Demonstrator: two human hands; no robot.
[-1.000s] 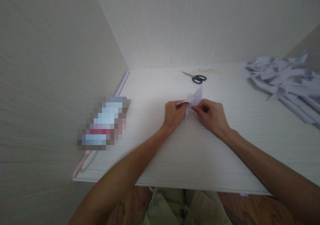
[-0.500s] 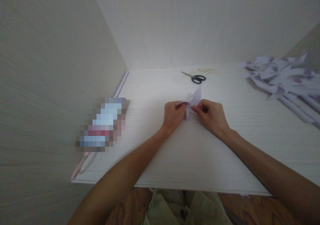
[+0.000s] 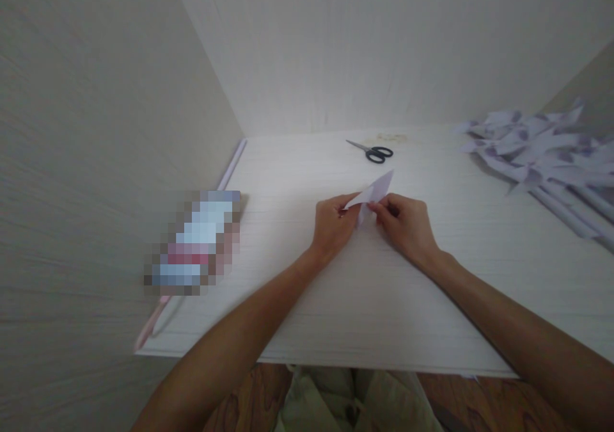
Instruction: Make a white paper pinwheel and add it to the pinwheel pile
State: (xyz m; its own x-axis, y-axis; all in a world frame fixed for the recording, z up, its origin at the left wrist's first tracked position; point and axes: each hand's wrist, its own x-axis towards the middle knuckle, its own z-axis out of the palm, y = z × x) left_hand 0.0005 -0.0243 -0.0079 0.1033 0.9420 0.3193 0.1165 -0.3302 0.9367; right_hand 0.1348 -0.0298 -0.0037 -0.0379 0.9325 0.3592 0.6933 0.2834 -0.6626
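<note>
Between my two hands, above the middle of the white tabletop (image 3: 307, 317), is a folded piece of pale lilac paper (image 3: 375, 192) with pointed corners. My left hand (image 3: 334, 223) is closed on its left side, the fingers partly hidden under the paper. On the other side my right hand (image 3: 403, 221) pinches the paper with thumb and forefinger. Scissors (image 3: 377, 153) with black handles lie just beyond the hands, blades pointing left.
Paper pinwheel-like shapes on rolled paper sticks (image 3: 551, 157) are heaped at the right. A pixelated object (image 3: 201, 240) sits at the left edge, near a lilac paper roll (image 3: 233, 163). Walls (image 3: 336, 48) rise behind and at the left.
The paper has turned between my fingers, so its upper point leans farther right and a broader flat face shows. Both hands remain in nearly the same place.
</note>
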